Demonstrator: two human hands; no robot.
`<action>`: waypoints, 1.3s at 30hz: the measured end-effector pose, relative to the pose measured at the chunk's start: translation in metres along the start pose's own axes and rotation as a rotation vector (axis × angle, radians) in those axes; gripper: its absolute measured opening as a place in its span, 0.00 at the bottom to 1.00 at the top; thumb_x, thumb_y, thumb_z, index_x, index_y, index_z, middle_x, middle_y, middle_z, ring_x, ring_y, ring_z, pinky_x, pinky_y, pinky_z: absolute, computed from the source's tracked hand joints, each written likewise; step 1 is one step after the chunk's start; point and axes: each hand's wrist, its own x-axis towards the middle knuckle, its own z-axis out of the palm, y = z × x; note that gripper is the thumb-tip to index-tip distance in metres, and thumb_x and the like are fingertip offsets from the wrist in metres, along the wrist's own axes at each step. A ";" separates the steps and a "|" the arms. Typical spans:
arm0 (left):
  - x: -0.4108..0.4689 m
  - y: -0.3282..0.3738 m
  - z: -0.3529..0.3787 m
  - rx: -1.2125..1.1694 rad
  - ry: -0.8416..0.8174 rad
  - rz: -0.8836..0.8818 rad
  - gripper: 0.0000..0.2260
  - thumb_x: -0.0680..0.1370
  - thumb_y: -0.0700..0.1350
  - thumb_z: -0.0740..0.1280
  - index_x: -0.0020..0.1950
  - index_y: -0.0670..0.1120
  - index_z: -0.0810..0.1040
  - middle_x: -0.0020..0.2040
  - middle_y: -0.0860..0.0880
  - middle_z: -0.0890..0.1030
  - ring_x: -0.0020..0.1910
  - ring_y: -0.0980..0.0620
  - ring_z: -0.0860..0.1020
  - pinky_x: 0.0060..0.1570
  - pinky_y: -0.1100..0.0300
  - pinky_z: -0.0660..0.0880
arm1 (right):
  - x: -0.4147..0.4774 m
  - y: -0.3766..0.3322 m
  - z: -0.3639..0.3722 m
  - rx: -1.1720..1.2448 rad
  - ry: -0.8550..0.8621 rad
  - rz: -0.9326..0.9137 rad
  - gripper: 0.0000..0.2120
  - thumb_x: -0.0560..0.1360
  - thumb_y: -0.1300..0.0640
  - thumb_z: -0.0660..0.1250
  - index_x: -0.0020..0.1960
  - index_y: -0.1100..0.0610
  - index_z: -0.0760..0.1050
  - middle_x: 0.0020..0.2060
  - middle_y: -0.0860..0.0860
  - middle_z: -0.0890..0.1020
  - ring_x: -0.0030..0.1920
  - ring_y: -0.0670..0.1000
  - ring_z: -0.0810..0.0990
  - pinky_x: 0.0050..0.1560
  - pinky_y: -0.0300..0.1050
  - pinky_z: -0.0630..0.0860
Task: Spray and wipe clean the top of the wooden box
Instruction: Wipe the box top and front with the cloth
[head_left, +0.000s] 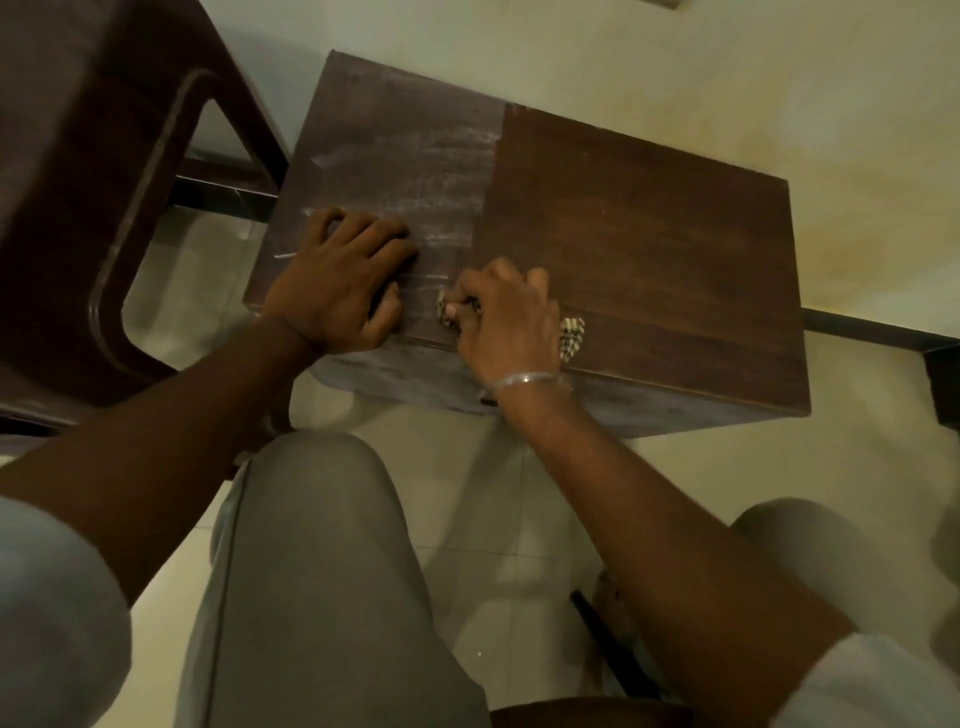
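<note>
The wooden box (623, 234) stands on the floor in front of me. The right half of its top is dark and clean-looking, while the left half looks dusty and streaked with white. My left hand (337, 280) lies flat on the dusty half near the front edge, fingers spread. My right hand (506, 322) is closed on a checked cloth (571, 338), pressed onto the top at the front edge, right beside the boundary between the two halves. Most of the cloth is hidden under the hand. No spray bottle is in view.
A dark brown plastic chair (104, 182) stands close to the box's left side. A cream wall (727, 78) rises behind the box. My knees in grey trousers (311, 571) are below it, over pale floor tiles (509, 519). A dark object (608, 639) lies on the floor.
</note>
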 end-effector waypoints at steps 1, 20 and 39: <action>0.001 0.000 -0.001 0.000 -0.001 -0.001 0.25 0.76 0.55 0.54 0.66 0.42 0.75 0.66 0.41 0.75 0.61 0.40 0.73 0.64 0.42 0.63 | -0.010 0.000 0.002 -0.012 0.007 -0.030 0.01 0.75 0.50 0.68 0.44 0.45 0.76 0.47 0.44 0.75 0.49 0.53 0.69 0.43 0.50 0.70; -0.002 0.000 0.000 -0.043 0.044 0.012 0.24 0.75 0.54 0.55 0.64 0.41 0.76 0.64 0.40 0.77 0.58 0.40 0.74 0.61 0.43 0.65 | -0.002 -0.014 0.010 0.000 0.029 -0.057 0.05 0.75 0.47 0.68 0.42 0.46 0.75 0.47 0.45 0.75 0.50 0.54 0.69 0.43 0.49 0.66; 0.000 -0.001 -0.002 -0.057 -0.019 -0.005 0.25 0.75 0.53 0.54 0.65 0.42 0.76 0.66 0.40 0.76 0.59 0.40 0.74 0.62 0.43 0.65 | 0.094 0.000 0.005 0.039 0.046 0.034 0.04 0.74 0.50 0.69 0.41 0.45 0.77 0.49 0.46 0.77 0.53 0.55 0.71 0.47 0.50 0.69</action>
